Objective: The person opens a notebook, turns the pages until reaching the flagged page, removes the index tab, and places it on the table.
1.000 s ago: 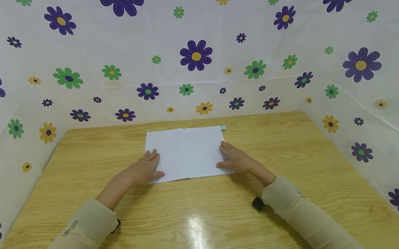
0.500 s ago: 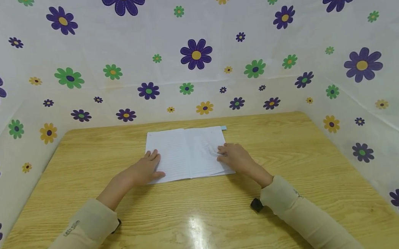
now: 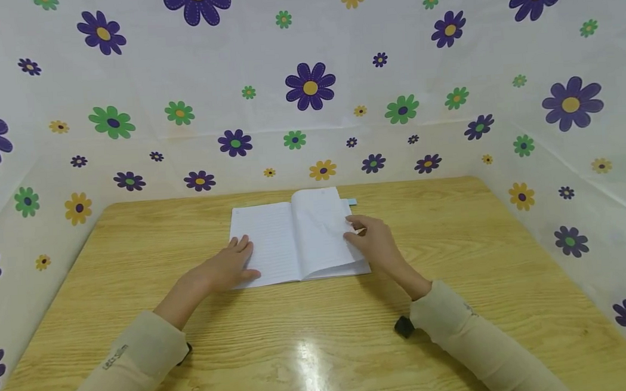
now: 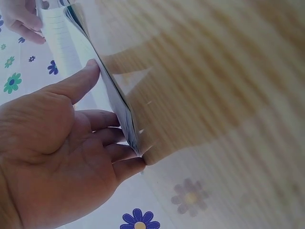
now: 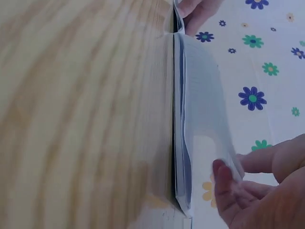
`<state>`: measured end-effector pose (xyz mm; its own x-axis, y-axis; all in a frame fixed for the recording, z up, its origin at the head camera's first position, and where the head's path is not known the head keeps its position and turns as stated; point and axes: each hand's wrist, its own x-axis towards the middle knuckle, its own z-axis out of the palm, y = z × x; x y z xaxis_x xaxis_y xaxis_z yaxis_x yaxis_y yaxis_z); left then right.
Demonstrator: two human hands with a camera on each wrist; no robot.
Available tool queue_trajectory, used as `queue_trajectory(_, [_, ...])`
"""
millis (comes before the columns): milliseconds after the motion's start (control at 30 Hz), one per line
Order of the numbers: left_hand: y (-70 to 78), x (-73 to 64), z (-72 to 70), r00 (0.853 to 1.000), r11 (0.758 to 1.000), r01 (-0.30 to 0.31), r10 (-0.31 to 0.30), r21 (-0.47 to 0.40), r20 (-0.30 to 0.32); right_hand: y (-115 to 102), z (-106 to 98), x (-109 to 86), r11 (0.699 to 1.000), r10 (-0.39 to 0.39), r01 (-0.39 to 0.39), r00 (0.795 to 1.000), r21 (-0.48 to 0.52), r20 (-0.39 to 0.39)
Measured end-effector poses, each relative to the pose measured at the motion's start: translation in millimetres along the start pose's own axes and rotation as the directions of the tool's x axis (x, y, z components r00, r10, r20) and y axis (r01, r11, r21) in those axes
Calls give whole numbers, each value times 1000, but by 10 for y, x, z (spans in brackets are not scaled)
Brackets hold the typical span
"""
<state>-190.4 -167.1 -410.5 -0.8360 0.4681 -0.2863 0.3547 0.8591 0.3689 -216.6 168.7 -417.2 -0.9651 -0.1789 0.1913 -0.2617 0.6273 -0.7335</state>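
An opened notebook with lined white pages lies on the wooden table. My left hand rests on the left page, its fingers and thumb spread over the outer lower part; the left wrist view shows that hand against the notebook's edge. On the other side, my right hand pinches the outer edge of a lifted page between thumb and fingers. That page bows up from the right half, and the pages beneath it show along the bottom. In the right wrist view the thumb lies against the raised page.
A light blue tab sticks out at the notebook's upper right. The wooden table reaches back to a white cloth with printed flowers, which also stands along both sides. Light glares off the tabletop near the front.
My right hand has gone from lying on the right page to pinching a page and raising it off the notebook. The left hand stays in place.
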Motion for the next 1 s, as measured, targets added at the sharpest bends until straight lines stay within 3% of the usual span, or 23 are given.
queue_trajectory(100, [-66, 46, 27, 1000, 1000, -10, 10, -1, 1, 17, -35, 24, 984, 92, -88, 996, 157, -15])
queue_trajectory(167, [-108, 70, 44, 1000, 1000, -14, 14, -2, -2, 20, -58, 37, 949, 170, -167, 985, 267, 10])
queue_trajectory(300, [-126, 75, 24, 1000, 1000, -17, 17, -8, 0, 6, -84, 55, 835, 290, -310, 950, 455, 115])
queue_trajectory(467, [-55, 35, -72, 1000, 1000, -15, 15, -15, 16, -23, -58, 77, 692, 308, -379, 925, 614, 224])
queue_trajectory(700, [-38, 41, -81, 1000, 1000, -14, 14, -5, 13, -41, 38, 125, 653, 320, -414, 910, 634, 264])
queue_trajectory(1000, [-61, 65, -71, 1000, 1000, -13, 13, 3, 12, -169, 164, 152, 580, 288, -396, 917, 712, 275])
